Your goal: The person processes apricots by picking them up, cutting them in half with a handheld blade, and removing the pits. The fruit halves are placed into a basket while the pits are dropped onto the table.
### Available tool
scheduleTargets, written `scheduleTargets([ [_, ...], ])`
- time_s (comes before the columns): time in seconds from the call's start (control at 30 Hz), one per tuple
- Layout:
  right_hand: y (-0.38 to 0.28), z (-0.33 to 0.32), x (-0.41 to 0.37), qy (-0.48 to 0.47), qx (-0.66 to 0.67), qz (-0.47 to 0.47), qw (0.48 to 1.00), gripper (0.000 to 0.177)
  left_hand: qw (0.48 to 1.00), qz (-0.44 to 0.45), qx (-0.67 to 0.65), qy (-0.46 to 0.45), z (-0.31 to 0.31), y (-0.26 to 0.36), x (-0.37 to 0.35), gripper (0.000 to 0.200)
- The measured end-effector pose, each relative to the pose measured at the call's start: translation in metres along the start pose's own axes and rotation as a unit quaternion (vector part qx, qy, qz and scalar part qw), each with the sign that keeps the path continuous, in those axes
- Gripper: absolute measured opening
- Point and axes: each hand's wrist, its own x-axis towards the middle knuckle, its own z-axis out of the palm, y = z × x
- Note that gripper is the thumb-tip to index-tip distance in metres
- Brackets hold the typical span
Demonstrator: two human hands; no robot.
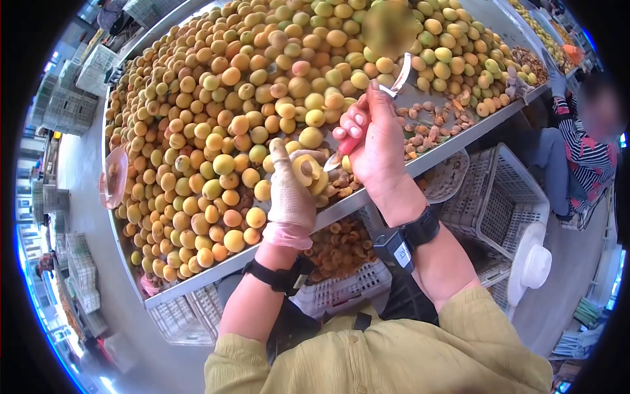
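My left hand [293, 197], in a pale glove with a pink cuff, holds an apricot [307, 169] that is cut open, its brown pit showing. My bare right hand [374, 141] is closed round the red handle [349, 144] of a tool. One metal blade [334, 161] points down toward the apricot, and a curved, pale-edged piece [401, 73] sticks up above the thumb. Both hands are over the near edge of a metal table [226, 268] heaped with whole yellow-orange apricots [216, 141].
Pits [430, 128] lie on the table right of my right hand. Below the edge, a white crate [344, 287] holds apricot halves [338, 249]. Empty crates [499, 197] and a white lid-like object [530, 264] stand at the right. A person [584, 144] sits at the far right.
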Motion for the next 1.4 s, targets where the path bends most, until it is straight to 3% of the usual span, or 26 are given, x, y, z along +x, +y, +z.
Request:
scheduleTargets([
  [0.07,0.003,0.002,-0.002,-0.001,-0.020,-0.019,1.000,0.032,1.000,-0.003,0.006,-0.009,-0.002,0.000,-0.004,0.068],
  [0.13,0.005,0.004,-0.001,-0.003,-0.054,-0.057,0.997,0.035,0.985,0.121,0.116,-0.041,0.003,0.003,-0.015,0.064],
  [0.3,0.015,0.011,-0.006,-0.015,-0.115,-0.106,0.988,0.040,0.979,0.132,0.151,-0.032,-0.003,0.000,-0.010,0.052],
  [0.33,0.016,0.012,-0.007,-0.023,-0.136,-0.116,0.984,0.040,0.976,0.088,0.195,-0.026,-0.003,0.002,-0.010,0.051],
  [0.37,0.018,0.014,-0.008,-0.031,-0.157,-0.128,0.979,0.041,0.970,0.045,0.238,-0.021,-0.003,0.005,-0.010,0.080],
  [0.4,0.020,0.014,-0.008,-0.041,-0.167,-0.143,0.975,0.041,0.797,0.272,0.539,-0.013,-0.018,-0.010,-0.006,0.074],
  [0.43,0.023,0.015,-0.008,-0.036,-0.180,-0.162,0.970,0.041,0.772,0.281,0.570,-0.013,-0.018,-0.011,-0.008,0.073],
  [0.5,0.024,0.014,-0.011,-0.057,-0.219,-0.179,0.957,0.037,0.825,0.257,0.504,-0.022,-0.026,-0.019,-0.001,0.057],
  [0.53,0.025,0.014,-0.014,-0.064,-0.255,-0.186,0.947,0.034,0.943,0.150,0.296,0.012,-0.015,-0.015,0.002,0.022],
  [0.57,0.028,0.012,-0.018,-0.070,-0.291,-0.189,0.935,0.030,0.996,0.029,0.069,0.037,-0.003,-0.013,0.002,0.033],
  [0.7,0.037,0.003,-0.020,-0.112,-0.379,-0.273,0.877,0.026,0.968,0.206,0.141,-0.026,-0.003,-0.027,0.014,0.027],
  [0.8,0.036,0.011,-0.021,-0.057,-0.233,-0.190,0.952,0.026,0.992,0.081,0.099,-0.013,-0.011,-0.023,0.010,0.027],
  [0.9,0.025,0.010,-0.013,-0.014,-0.128,-0.094,0.987,0.039,0.984,0.126,0.127,-0.008,-0.008,-0.024,0.009,0.029],
  [1.03,0.019,0.009,-0.006,-0.003,-0.107,-0.079,0.991,0.037,0.986,0.111,0.126,-0.021,-0.008,-0.025,0.010,0.032],
  [1.27,0.012,0.004,-0.009,-0.103,-0.183,-0.056,0.976,0.031,0.982,0.095,0.159,-0.027,-0.002,-0.021,0.001,0.040],
  [1.4,0.017,0.005,-0.014,-0.138,-0.198,-0.085,0.967,0.022,0.961,0.174,0.213,-0.038,-0.014,-0.032,0.016,0.035],
])
